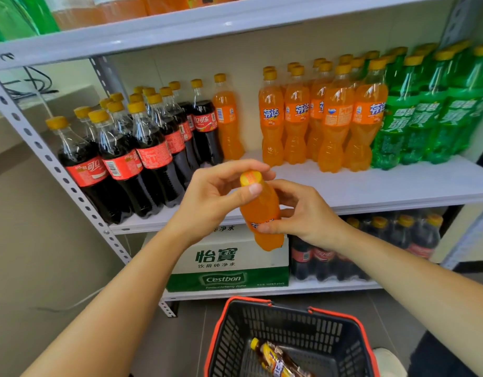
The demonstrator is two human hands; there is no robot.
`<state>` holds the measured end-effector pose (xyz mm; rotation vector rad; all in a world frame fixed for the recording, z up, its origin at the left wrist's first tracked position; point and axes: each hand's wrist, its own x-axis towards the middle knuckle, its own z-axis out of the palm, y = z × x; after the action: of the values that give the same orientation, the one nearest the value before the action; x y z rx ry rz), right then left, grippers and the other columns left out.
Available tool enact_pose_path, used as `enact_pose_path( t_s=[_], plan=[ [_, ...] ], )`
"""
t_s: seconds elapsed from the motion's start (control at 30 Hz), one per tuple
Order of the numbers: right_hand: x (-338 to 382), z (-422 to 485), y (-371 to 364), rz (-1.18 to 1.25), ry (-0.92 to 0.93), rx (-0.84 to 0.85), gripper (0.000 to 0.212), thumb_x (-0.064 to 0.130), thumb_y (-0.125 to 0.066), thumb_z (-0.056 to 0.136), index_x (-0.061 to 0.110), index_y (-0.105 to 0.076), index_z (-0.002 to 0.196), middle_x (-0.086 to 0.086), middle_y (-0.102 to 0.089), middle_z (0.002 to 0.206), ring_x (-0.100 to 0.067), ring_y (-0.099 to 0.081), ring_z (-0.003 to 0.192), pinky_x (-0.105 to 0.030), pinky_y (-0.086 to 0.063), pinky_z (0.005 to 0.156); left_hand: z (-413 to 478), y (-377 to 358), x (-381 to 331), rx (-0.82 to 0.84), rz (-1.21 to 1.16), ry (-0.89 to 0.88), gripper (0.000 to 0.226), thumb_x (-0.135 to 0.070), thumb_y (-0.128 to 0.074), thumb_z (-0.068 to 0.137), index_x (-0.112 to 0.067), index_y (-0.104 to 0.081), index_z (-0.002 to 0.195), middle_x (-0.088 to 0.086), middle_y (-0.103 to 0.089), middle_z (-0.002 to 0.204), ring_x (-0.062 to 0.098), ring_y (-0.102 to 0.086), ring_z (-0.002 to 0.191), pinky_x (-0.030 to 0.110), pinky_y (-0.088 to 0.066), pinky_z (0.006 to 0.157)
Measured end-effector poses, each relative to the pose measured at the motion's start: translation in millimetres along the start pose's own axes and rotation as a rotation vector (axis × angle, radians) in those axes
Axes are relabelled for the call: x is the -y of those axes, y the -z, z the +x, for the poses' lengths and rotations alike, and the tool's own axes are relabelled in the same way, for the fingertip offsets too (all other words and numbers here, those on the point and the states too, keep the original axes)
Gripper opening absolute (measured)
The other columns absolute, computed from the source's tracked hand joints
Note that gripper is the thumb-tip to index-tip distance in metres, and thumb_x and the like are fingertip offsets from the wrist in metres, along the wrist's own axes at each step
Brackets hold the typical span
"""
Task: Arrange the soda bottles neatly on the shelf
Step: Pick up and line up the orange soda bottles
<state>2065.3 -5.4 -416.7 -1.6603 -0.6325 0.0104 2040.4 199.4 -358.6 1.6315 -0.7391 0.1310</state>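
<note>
- Near the shelf (pixel 371 186) edge, the left hand (pixel 213 197) pinches the cap of the orange bottle (pixel 260 210); fingers (pixel 267 227) of the right hand (pixel 305 213) curl round its label.
- Judgement: steadied for the orange row (pixel 316 118).

One wide-angle view from the head; faces forward and down; close to the shelf (pixel 398 183), which fills the upper frame; basket (pixel 275 319) at the bottom edge.

Bright, even indoor light, soft shadows, slight overall blur, wide-angle bending at edges.
</note>
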Motion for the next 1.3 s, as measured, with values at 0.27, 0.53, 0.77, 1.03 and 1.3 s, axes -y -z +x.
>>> enact_pose_path(
  t_s=[0.27,0.53,0.77,1.03,1.3],
  plan=[
    [0,-8,10,-0.007,-0.076,0.098,0.073,0.023,-0.091,0.061,0.027,-0.064,0.128,0.002,-0.072,0.122,-0.018,-0.067,0.116,-0.047,-0.057,0.096,4,-2,-1,0.140,-0.231,0.189,0.027,-0.026,-0.050,0.099,-0.014,-0.072,0.109,0.006,-0.072,0.109,0.020,-0.065,0.102,0.029,-0.048,0.091],
    [3,-11,13,-0.089,-0.084,0.094,0.074,0.030,-0.089,0.063,0.024,-0.062,0.132,0.006,-0.072,0.121,-0.013,-0.066,0.114,-0.041,-0.055,0.099,3,-11,-2,-0.160,-0.048,0.073,0.015,-0.016,-0.074,0.087,-0.009,-0.080,0.098,0.010,-0.080,0.098,0.025,-0.076,0.096,0.031,-0.058,0.083],
    [5,-10,16,-0.098,-0.077,0.044,0.063,0.025,-0.090,0.068,0.025,-0.063,0.126,0.002,-0.072,0.117,-0.016,-0.068,0.106,-0.036,-0.056,0.094,-2,-11,-1,-0.194,0.397,-0.251,0.034,-0.005,-0.083,0.081,-0.009,-0.074,0.114,0.002,-0.074,0.116,0.014,-0.072,0.110,0.025,-0.059,0.084],
    [4,-9,15,-0.052,-0.076,0.013,0.062,0.039,-0.087,0.066,0.025,-0.066,0.122,-0.002,-0.073,0.113,-0.025,-0.070,0.102,-0.043,-0.058,0.091,-3,-12,14,-0.285,0.609,-0.460,0.027,-0.001,-0.076,0.090,-0.004,-0.074,0.117,0.008,-0.072,0.122,0.017,-0.070,0.115,0.034,-0.062,0.086],
    [15,-10,30,0.175,-0.135,-0.132,0.044,0.029,-0.083,0.071,0.024,-0.071,0.113,0.003,-0.077,0.108,-0.013,-0.073,0.101,-0.023,-0.059,0.076,-9,-16,42,-0.282,0.388,0.072,0.038,-0.016,-0.072,0.096,-0.030,-0.066,0.131,-0.012,-0.072,0.124,0.015,-0.075,0.095,0.046,-0.062,0.082]
  ],
)
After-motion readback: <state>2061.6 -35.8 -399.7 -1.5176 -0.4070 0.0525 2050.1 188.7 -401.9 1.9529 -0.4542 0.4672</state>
